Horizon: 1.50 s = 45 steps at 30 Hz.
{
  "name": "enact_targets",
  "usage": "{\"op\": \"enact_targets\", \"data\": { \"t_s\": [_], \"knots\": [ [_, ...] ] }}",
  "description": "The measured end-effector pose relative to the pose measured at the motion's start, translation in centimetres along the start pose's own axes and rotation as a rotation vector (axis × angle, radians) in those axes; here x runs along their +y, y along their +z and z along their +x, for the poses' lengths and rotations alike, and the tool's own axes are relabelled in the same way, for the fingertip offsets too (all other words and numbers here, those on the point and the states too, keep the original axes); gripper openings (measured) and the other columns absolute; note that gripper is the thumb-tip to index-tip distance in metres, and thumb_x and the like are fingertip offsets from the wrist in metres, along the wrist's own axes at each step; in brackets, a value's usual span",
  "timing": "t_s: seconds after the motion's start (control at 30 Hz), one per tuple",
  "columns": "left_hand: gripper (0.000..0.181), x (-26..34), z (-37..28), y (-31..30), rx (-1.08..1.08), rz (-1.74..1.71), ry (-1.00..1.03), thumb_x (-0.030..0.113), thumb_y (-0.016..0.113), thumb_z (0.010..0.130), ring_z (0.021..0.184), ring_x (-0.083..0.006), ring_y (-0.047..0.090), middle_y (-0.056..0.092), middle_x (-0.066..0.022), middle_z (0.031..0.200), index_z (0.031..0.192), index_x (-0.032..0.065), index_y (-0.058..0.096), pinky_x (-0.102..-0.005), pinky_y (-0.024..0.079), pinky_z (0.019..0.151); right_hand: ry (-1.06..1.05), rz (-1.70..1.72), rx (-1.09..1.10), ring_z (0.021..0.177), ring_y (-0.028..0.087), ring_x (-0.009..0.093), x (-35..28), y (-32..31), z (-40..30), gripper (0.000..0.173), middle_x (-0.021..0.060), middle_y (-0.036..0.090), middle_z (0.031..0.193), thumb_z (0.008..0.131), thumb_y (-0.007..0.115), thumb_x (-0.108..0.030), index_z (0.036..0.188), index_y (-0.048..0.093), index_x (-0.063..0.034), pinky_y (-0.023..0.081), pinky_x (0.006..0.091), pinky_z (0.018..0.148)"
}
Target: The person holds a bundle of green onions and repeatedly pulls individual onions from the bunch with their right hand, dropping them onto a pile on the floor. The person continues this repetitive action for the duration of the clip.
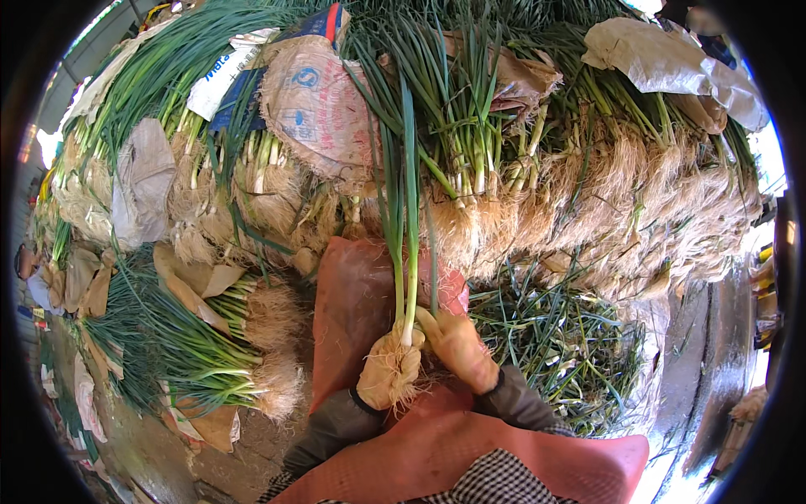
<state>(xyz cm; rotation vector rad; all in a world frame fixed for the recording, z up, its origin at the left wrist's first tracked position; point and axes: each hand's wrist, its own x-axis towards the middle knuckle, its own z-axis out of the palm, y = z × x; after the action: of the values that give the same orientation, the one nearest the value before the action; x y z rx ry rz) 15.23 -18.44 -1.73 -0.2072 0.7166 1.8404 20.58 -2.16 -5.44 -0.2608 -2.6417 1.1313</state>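
My left hand (390,370), in what looks like a tan glove, is closed around the root end of a few green onions (409,283). Their white bases and stringy roots lie over its fingers, and the long leaves point away from me. Close by on the right, my right hand (463,349), similarly covered, has its thumb and fingers bent around a narrow green leaf (433,277) that rises beside the stalks. Beneath both hands a red apron (346,302) spreads over my lap. Part of the right fingers is hidden behind the onion bases.
Ahead runs a long pile of green onions, roots facing me (598,195), partly covered by woven sacks (321,107). Bundled onions (220,372) lie on the floor at left. Stripped leaves (560,359) are heaped at right, beside wet floor (692,353).
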Motion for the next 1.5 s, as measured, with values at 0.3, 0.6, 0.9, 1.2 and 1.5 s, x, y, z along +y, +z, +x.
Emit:
{"op": "enact_targets", "data": {
  "t_s": [0.3, 0.6, 0.9, 1.2, 1.5],
  "knots": [
    [0.056, 2.4, -0.7, 0.4, -0.056, 0.251, 0.088, 0.044, 0.05, 0.099, 0.045, -0.0016, 0.032, 0.036, 0.0064, 0.06, 0.128, -0.0043, 0.046, -0.019, 0.027, 0.041, 0.548, -0.495, 0.122, 0.117, 0.055, 0.037, 11.2, -6.1, -12.5, 0.053, 0.02, 0.057, 0.128, 0.087, 0.068, -0.024, 0.131, 0.051, -0.0018, 0.046, 0.0404, 0.098],
    [0.043, 10.0, -4.1, 6.5, -0.492, -0.107, 0.133, 0.025, 0.041, 0.104, 0.04, -0.0041, 0.034, 0.042, 0.003, 0.058, 0.134, -0.0055, 0.041, -0.0206, 0.03, 0.037, -0.2, 0.084, 0.056, 0.101, 0.063, 0.026, 3.3, -0.3, -1.5, 0.015, 0.0071, 0.067, 0.105, 0.078, 0.07, -0.008, 0.092, 0.07, -0.0108, 0.05, 0.0362, 0.089],
    [0.044, 7.1, 6.9, 3.8, -0.283, -0.061, 0.329, 0.02, 0.06, 0.095, 0.08, -0.0147, 0.059, 0.063, -0.0078, 0.091, 0.132, -0.0013, 0.049, -0.0298, 0.052, 0.069, 0.44, 0.017, 0.342, 0.12, 0.054, 0.034, 5.5, -9.8, -7.4, 0.048, 0.0198, 0.053, 0.132, 0.085, 0.071, -0.02, 0.126, 0.056, -0.0001, 0.048, 0.0413, 0.096],
    [0.031, 4.5, 6.5, 4.5, 0.037, -0.112, 0.291, 0.021, 0.06, 0.095, 0.116, -0.0249, 0.056, 0.06, -0.0149, 0.121, 0.118, 0.0013, 0.056, -0.036, 0.048, 0.096, -0.076, -0.446, 0.424, 0.076, 0.061, 0.027, -1.8, -6.9, 9.1, 0.019, 0.0108, 0.066, 0.094, 0.083, 0.069, -0.013, 0.1, 0.064, -0.0069, 0.048, 0.0385, 0.064],
    [0.024, 2.2, 3.2, 4.8, -0.175, 0.109, 0.26, 0.015, 0.061, 0.092, 0.082, -0.0153, 0.059, 0.06, -0.0083, 0.094, 0.11, -0.0002, 0.056, -0.0269, 0.051, 0.072, 0.358, 0.812, 0.06, 0.1, 0.06, 0.017, -4.2, -7.8, 6.0, 0.048, 0.0121, 0.067, 0.104, 0.098, 0.056, -0.032, 0.131, 0.052, 0.0019, 0.049, 0.027, 0.087]
  ]
}}
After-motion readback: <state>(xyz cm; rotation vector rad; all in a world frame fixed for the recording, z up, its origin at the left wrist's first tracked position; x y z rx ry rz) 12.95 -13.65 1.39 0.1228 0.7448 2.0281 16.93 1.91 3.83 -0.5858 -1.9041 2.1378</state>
